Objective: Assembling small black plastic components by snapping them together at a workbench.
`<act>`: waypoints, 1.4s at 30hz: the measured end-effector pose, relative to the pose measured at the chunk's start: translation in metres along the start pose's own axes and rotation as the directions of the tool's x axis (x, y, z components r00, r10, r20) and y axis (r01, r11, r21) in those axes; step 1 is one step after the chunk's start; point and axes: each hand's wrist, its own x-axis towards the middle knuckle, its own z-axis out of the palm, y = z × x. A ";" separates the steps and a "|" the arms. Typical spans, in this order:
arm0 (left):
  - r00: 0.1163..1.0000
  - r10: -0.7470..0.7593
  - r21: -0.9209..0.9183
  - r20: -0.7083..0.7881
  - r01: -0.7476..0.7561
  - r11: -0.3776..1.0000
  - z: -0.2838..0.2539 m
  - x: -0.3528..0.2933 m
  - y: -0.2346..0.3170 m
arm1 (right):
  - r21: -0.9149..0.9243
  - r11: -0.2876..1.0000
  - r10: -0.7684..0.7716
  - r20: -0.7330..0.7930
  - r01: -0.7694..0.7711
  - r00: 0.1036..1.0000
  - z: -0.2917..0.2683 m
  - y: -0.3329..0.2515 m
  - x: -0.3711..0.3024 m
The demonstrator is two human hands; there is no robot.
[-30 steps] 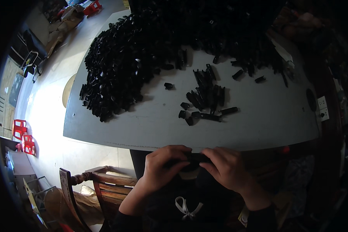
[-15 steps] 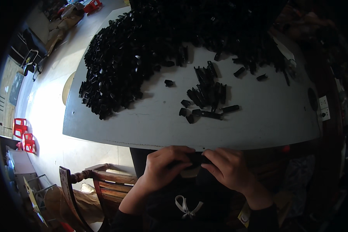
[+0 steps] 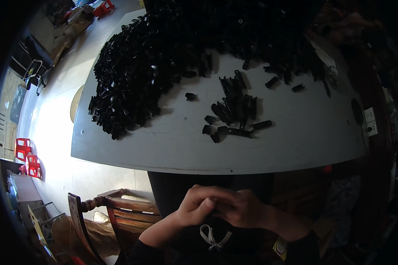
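Below the near edge of the table, my left hand (image 3: 198,205) and my right hand (image 3: 246,211) are pressed together in front of my body. The left fingers reach across over the right hand, and its thumb points up. Both hands are closed, and whatever lies between them is hidden. On the white table (image 3: 163,148) beyond them lies a small loose cluster of black plastic pieces (image 3: 230,106), some long and channel-shaped, some short. A far larger heap of black plastic pieces (image 3: 128,79) covers the left and far parts of the tabletop.
A wooden chair (image 3: 132,214) stands at my lower left. Red stools (image 3: 33,166) are on the floor farther left. A white wall socket (image 3: 370,122) is to the right of the table. A single short black piece (image 3: 190,96) lies between heap and cluster.
My hands have come down and toward my body from the table edge and closed together. The dark piece held between them before is out of sight. The pieces on the table look unchanged.
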 end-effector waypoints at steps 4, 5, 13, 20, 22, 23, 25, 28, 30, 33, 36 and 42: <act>0.989 0.070 0.010 0.127 -0.072 0.997 0.001 0.010 -0.006 | 0.060 0.994 -0.079 -0.193 0.092 0.978 0.000 -0.005 0.007; 0.991 0.107 0.151 0.078 -0.118 0.981 -0.001 0.013 -0.010 | 0.226 0.974 0.074 -0.175 -0.033 0.982 -0.007 -0.002 0.016; 0.930 0.309 0.976 -0.200 0.163 0.141 -0.031 0.060 -0.023 | -0.420 0.799 0.210 -0.475 -0.430 0.854 -0.034 0.069 0.036; 0.940 0.270 0.972 -0.210 0.231 -0.050 -0.035 0.069 -0.035 | -0.507 0.722 0.225 -0.471 -0.471 0.853 -0.024 0.078 0.026; 0.942 0.291 0.986 -0.169 0.164 0.041 -0.036 0.060 -0.025 | -0.494 0.753 0.173 -0.488 -0.434 0.856 -0.025 0.071 0.020; 0.940 0.285 0.982 -0.186 0.184 0.033 -0.036 0.054 -0.021 | -0.412 0.816 0.177 -0.490 -0.405 0.854 -0.027 0.064 0.017; 0.919 0.161 0.749 -0.359 0.181 0.637 -0.032 0.042 -0.012 | -0.123 0.894 0.357 -0.385 -0.431 0.851 -0.036 0.047 0.002; 0.946 0.279 0.802 -0.163 -0.037 0.596 -0.022 0.040 0.003 | 0.048 0.913 0.397 -0.346 -0.406 0.850 -0.056 0.020 -0.005; 0.952 0.242 0.724 -0.186 -0.033 0.689 -0.015 0.040 0.010 | -0.053 0.973 0.187 -0.391 -0.225 0.901 -0.061 0.020 -0.008; 0.956 0.232 0.723 -0.179 -0.032 0.690 -0.013 0.034 0.018 | -0.097 0.976 0.145 -0.373 -0.193 0.917 -0.067 0.011 -0.003; 0.960 0.240 0.746 -0.144 -0.054 0.663 -0.014 0.030 0.021 | -0.077 0.984 0.117 -0.410 -0.162 0.904 -0.067 0.007 0.005; 0.976 0.183 0.741 -0.120 -0.034 0.670 -0.010 0.027 0.022 | -0.161 0.972 0.116 -0.304 -0.171 0.945 -0.068 0.007 0.003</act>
